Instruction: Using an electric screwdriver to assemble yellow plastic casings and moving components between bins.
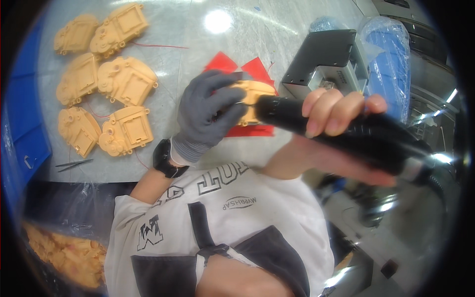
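Observation:
My left hand [205, 111], in a grey glove, is closed on a yellow-orange plastic housing [258, 90] above the middle of the table. My bare right hand [339, 114] wraps round a black electric screwdriver [284, 112], which lies nearly level. The screwdriver's front end reaches the right side of the housing; its tip and the spot it meets are hidden. Beneath the housing, red pieces [257, 131] show on the table. My gloved fingers cover much of the housing's left side.
Several similar housings [127, 81] lie at the left, with thin red wires by them. Tweezers [74, 165] rest near the table's front edge. A black-topped metal device [321, 54] and a wrapped blue thing [388, 67] stand at right. More yellow-orange parts [69, 252] fill a container at lower left.

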